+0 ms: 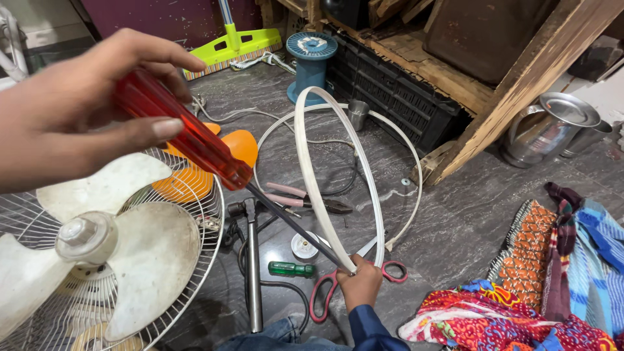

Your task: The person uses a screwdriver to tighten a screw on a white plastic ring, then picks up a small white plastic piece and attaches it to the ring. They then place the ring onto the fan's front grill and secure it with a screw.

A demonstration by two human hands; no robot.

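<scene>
Driving the screwdriver tip into the clamp end of the white fan-guard ring

I've got the red-handled screwdriver in my left hand, fingers curled shut around the handle, thumb laid along it. The long shaft runs down to where my right hand pinches the white ring, fingers closed tight on its bottom joint, just above the red scissors on the floor. My tip, I'd say: keep the blade square in the screw and the ring upright so it doesn't twist. The fan with its blades sits by my left side, pliers behind the ring.
</scene>
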